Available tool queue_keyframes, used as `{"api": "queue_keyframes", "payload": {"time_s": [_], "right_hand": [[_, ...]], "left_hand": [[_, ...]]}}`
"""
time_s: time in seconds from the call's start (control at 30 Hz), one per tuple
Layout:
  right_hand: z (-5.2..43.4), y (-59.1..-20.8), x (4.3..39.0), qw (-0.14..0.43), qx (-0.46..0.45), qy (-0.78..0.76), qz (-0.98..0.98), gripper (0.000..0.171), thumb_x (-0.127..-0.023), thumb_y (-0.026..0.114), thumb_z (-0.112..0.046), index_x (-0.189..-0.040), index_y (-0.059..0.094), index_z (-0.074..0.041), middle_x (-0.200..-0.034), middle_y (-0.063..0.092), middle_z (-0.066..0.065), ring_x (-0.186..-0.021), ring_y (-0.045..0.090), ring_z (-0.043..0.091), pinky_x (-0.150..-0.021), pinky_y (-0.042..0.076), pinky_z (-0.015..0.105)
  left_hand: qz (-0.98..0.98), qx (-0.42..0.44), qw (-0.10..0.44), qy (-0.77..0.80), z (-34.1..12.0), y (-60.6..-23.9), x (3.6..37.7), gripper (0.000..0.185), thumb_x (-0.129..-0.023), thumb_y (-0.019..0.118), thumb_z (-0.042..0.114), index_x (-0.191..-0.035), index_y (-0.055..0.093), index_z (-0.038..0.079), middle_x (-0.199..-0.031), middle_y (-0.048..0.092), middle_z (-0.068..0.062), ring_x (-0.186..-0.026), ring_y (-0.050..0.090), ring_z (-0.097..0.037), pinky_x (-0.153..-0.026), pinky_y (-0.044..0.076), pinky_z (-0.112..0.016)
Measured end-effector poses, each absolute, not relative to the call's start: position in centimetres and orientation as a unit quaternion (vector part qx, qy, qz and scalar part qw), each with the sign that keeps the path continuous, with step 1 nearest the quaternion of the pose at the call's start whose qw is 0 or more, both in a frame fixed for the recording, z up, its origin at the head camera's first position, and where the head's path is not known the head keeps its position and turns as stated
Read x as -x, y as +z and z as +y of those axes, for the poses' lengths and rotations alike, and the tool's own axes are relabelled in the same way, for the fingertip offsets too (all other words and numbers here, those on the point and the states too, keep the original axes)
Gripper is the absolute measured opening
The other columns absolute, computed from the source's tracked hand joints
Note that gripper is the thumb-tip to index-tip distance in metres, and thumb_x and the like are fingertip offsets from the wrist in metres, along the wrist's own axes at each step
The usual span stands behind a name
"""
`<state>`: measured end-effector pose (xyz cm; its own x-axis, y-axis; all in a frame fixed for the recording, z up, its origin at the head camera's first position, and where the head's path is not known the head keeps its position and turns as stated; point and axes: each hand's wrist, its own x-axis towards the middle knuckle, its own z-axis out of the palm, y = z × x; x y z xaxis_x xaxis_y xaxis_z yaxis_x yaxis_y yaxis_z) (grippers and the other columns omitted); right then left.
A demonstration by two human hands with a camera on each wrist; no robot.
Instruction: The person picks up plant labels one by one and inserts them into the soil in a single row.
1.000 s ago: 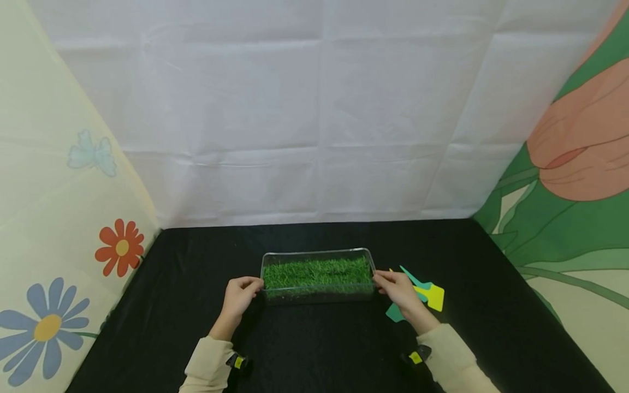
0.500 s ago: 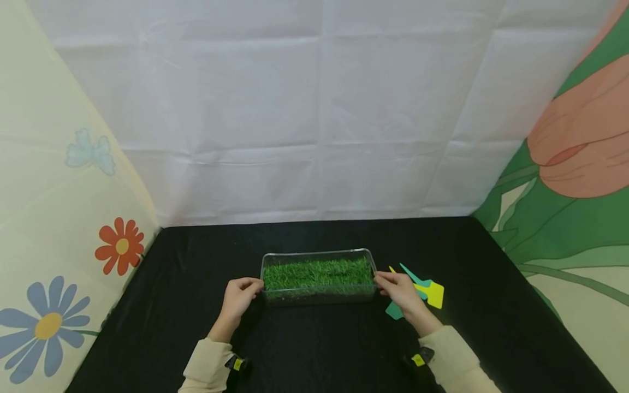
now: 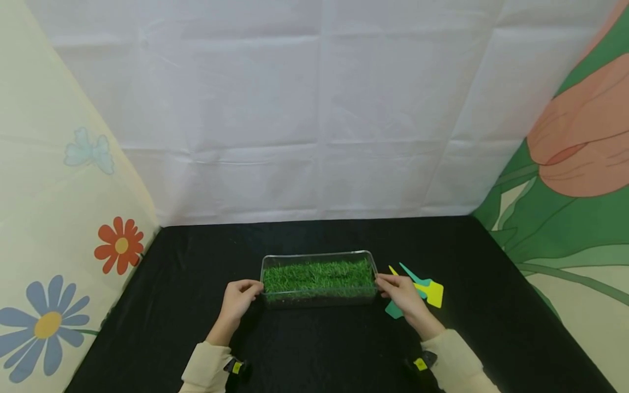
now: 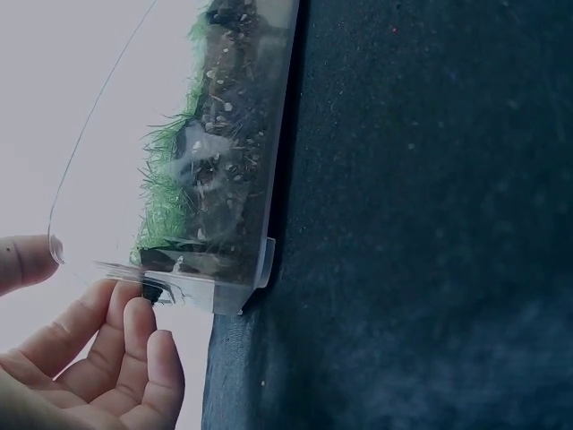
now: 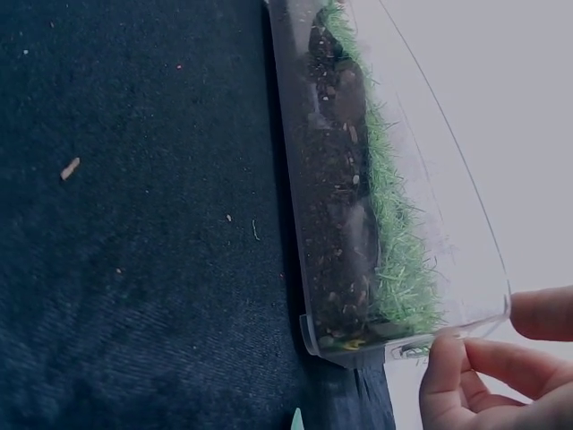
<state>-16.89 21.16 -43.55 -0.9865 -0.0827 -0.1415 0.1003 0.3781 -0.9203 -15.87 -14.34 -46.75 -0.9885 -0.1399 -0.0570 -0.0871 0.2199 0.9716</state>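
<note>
At the left end: clear tray (image 3: 319, 299) is pinched by the left hand (image 3: 238, 297), forearm (image 3: 206, 364) angled inward!
Right end: gripped too, by the right hand (image 3: 400, 293).
Between grips: grass (image 3: 314, 274) held inside.

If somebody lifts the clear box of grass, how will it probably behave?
The clear box is probably heavy for its size, since dark soil lies under the grass. Smooth and glossy, it may slip from a light pinch. Being long and low, it seems unlikely to roll or tip.
</note>
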Motion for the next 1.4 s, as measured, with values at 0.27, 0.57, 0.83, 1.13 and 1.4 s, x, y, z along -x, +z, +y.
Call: {"api": "queue_keyframes", "payload": {"time_s": [0.27, 0.57, 0.83, 1.13, 1.4], "right_hand": [[21.3, -43.8, 16.6, 0.079, -0.016, -0.553, 0.829, 0.038, -0.094, 0.048, -0.013, -0.124, 0.049, 0.011, -0.116, 0.056, 0.025, -0.091, 0.058, 0.028, -0.079, 0.048, 0.041], [21.3, -43.8, 16.1, 0.079, -0.027, -0.557, 0.826, 0.038, -0.094, 0.049, -0.013, -0.123, 0.05, 0.011, -0.115, 0.056, 0.024, -0.088, 0.058, 0.028, -0.077, 0.048, 0.04], [21.4, -44.0, 15.9, 0.078, -0.034, -0.562, 0.823, 0.039, -0.094, 0.049, -0.015, -0.124, 0.05, 0.009, -0.118, 0.055, 0.023, -0.09, 0.057, 0.027, -0.078, 0.048, 0.039], [21.9, -44.2, 15.9, 0.082, -0.032, -0.584, 0.807, 0.04, -0.095, 0.049, -0.016, -0.126, 0.048, 0.009, -0.115, 0.057, 0.021, -0.09, 0.057, 0.021, -0.077, 0.049, 0.036], [23.4, -44.4, 16.3, 0.068, -0.014, -0.559, 0.826, 0.042, -0.096, 0.047, -0.018, -0.128, 0.046, 0.009, -0.122, 0.052, 0.024, -0.097, 0.056, 0.024, -0.077, 0.049, 0.035]], "left_hand": [[-0.779, -0.065, 0.023, -0.624, -13.6, -44.2, 14.3, 0.016, -0.085, 0.058, 0.001, -0.09, 0.067, -0.011, -0.083, 0.066, -0.011, -0.077, 0.058, -0.023, -0.067, 0.049, -0.033], [-0.78, -0.067, 0.017, -0.622, -14.0, -46.0, 14.9, 0.016, -0.085, 0.059, 0.002, -0.09, 0.067, -0.011, -0.083, 0.066, -0.011, -0.074, 0.057, -0.018, -0.064, 0.049, -0.03], [-0.783, -0.06, 0.018, -0.618, -14.2, -47.3, 15.2, 0.018, -0.086, 0.06, 0.008, -0.093, 0.067, -0.007, -0.086, 0.066, -0.008, -0.076, 0.057, -0.016, -0.066, 0.049, -0.029], [-0.803, -0.038, 0.014, -0.594, -14.8, -47.4, 14.9, 0.018, -0.088, 0.059, 0.012, -0.097, 0.067, -0.002, -0.088, 0.065, -0.008, -0.08, 0.058, -0.017, -0.068, 0.048, -0.029], [-0.851, 0.004, 0.083, -0.519, -15.6, -47.5, 15.0, 0.015, -0.088, 0.06, 0.011, -0.096, 0.068, 0.002, -0.086, 0.067, -0.007, -0.075, 0.061, -0.017, -0.066, 0.049, -0.03]]}}
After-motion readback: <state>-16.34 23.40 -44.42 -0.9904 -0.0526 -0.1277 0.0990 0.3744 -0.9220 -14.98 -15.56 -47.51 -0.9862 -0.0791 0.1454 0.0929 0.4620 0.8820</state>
